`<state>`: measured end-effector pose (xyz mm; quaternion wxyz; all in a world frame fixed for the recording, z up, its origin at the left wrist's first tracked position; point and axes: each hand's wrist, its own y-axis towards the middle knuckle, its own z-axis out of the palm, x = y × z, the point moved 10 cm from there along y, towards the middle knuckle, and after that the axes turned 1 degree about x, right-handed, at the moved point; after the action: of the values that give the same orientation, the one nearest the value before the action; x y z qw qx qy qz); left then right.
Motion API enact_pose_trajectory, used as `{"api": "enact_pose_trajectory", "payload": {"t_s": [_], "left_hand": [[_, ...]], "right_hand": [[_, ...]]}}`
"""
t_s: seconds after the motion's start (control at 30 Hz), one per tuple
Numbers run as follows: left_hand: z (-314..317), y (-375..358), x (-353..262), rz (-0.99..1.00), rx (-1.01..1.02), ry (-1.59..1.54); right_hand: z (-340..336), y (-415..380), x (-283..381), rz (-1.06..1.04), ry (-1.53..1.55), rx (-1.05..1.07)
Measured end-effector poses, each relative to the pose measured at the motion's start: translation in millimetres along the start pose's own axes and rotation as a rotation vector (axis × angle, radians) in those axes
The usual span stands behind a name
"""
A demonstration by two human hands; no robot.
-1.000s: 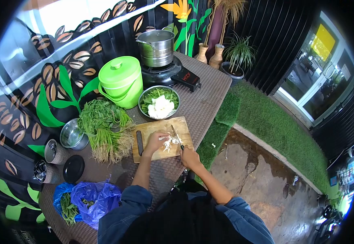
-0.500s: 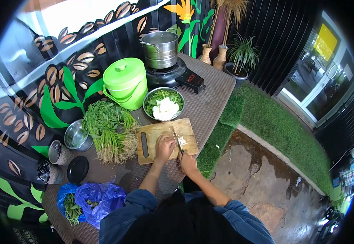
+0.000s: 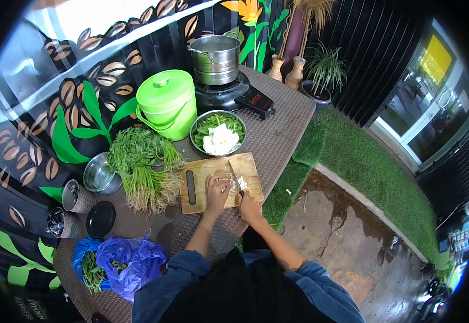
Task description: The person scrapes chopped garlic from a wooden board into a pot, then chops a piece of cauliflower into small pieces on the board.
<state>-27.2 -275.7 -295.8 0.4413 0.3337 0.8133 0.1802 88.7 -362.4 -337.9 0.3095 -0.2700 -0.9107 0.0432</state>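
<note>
My right hand [image 3: 250, 208] is wrapped round the handle of a knife [image 3: 235, 175], its blade pointing away over the wooden cutting board [image 3: 202, 173]. Finely chopped white bits [image 3: 242, 183] lie on the board around the blade. Just left of the knife, my left hand [image 3: 216, 194] has its fingers bent and pinched together. Something small and pale shows at those fingertips; its kind cannot be made out. Beyond the board stands a metal bowl [image 3: 193, 141] with cut green leaves [image 3: 208, 125] and a white mass [image 3: 221, 140] on top.
Left of the board lies a big bunch of rooted greens [image 3: 145, 172], beside an empty-looking metal bowl [image 3: 103, 173]. A green lidded bucket [image 3: 167, 102] and a pot [image 3: 216, 60] on a black stove [image 3: 218, 98] stand behind. Blue plastic bags [image 3: 129, 264] lie at the near left.
The knife blade has swung slightly to the left, away from the chopped bits, and its handle end sits a little higher. The left hand stays beside it. The whole view has shifted slightly.
</note>
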Motion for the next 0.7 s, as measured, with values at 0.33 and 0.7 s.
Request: {"api": "enact_pose_trajectory", "payload": {"t_s": [0.33,0.7], "left_hand": [[3,0,9,-0.059,-0.014,-0.04],[-2,0,6,-0.08,-0.015,0.027]], "right_hand": [[8,-10,-4,0.03,0.003,0.02],[2,-6,9,-0.031,-0.08,0.049]]}}
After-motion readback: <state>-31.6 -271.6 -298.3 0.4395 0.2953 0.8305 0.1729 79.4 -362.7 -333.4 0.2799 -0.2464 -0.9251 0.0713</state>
